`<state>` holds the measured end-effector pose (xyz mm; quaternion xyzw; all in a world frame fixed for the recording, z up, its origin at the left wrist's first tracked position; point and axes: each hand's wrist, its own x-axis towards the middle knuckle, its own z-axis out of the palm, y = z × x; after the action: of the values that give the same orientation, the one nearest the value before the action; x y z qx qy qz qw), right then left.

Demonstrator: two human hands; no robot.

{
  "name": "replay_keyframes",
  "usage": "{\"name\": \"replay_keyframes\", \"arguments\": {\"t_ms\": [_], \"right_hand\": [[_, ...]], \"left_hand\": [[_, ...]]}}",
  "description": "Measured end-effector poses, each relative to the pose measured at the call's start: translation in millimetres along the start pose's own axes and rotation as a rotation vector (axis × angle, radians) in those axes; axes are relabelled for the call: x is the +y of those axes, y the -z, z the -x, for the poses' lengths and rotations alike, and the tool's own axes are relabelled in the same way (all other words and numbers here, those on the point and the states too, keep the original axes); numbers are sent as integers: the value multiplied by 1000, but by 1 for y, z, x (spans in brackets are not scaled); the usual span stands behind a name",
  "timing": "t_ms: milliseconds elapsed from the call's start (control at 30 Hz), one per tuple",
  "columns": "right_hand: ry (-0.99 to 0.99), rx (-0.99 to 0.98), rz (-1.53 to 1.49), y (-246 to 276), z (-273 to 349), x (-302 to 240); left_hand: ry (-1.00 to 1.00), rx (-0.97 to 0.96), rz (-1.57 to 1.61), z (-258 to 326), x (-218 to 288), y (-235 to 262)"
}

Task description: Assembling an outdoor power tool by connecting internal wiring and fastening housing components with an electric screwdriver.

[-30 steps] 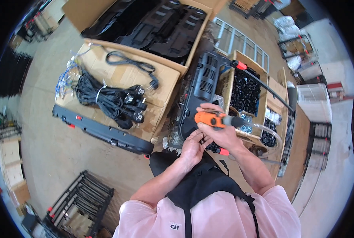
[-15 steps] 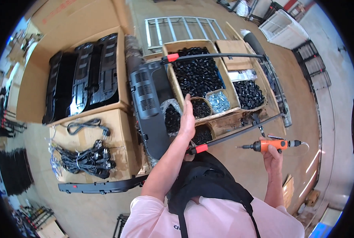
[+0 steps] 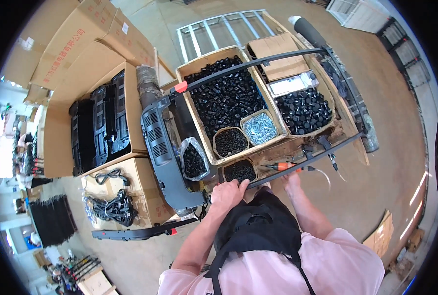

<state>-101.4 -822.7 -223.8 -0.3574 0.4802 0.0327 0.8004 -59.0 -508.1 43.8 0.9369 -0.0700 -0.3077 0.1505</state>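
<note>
My left hand (image 3: 227, 194) is closed on the near left corner of a large black frame (image 3: 322, 151), covering its red piece there. My right hand (image 3: 291, 180) grips an orange and black electric screwdriver (image 3: 282, 166), partly hidden by the near rail. Its tip points left over the wooden bench, and a pale cord trails from its rear end. Small black screws fill a tub (image 3: 240, 170) just beyond my left hand. Left of it, a dark panel with vent slots (image 3: 169, 169) joins the frame, and a plastic bag of black parts (image 3: 194, 161) lies against it.
A wooden tray (image 3: 214, 158) holds black knobs, a tub of dark screws (image 3: 230, 141) and a tub of silver screws (image 3: 260, 129). More black caps (image 3: 303, 112) lie at its right. Cartons with dark panels (image 3: 101, 123) and bundled cables (image 3: 113, 206) stand left.
My left hand has come down from beside the trays onto the frame's near corner. My right hand has moved left with the screwdriver, up to the near rail. The view has shifted.
</note>
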Motion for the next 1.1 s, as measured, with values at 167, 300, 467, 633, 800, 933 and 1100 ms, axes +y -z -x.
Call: {"name": "replay_keyframes", "arguments": {"t_ms": [167,300,467,633,800,933,1100], "right_hand": [[-356,5,-71,-59,-15,16],[-504,-616,626,-27,19,-19],[-527,-1379,1554,-148,156,-186],[658,-1195,1428,-358,94,-234],[1496,-794,1787,-520,-12,-223],[1236,-866,2112,-557,-115,-233],[1079,-816,2051,-536,-92,-232]], "left_hand": [[179,-4,-33,-7,16,1],[247,29,-34,-4,17,2],[287,137,9,1,15,-6],[141,656,102,11,10,-20],[-11,884,438,60,47,-47],[411,302,1244,85,60,-90],[379,660,1788,40,43,-120]]}}
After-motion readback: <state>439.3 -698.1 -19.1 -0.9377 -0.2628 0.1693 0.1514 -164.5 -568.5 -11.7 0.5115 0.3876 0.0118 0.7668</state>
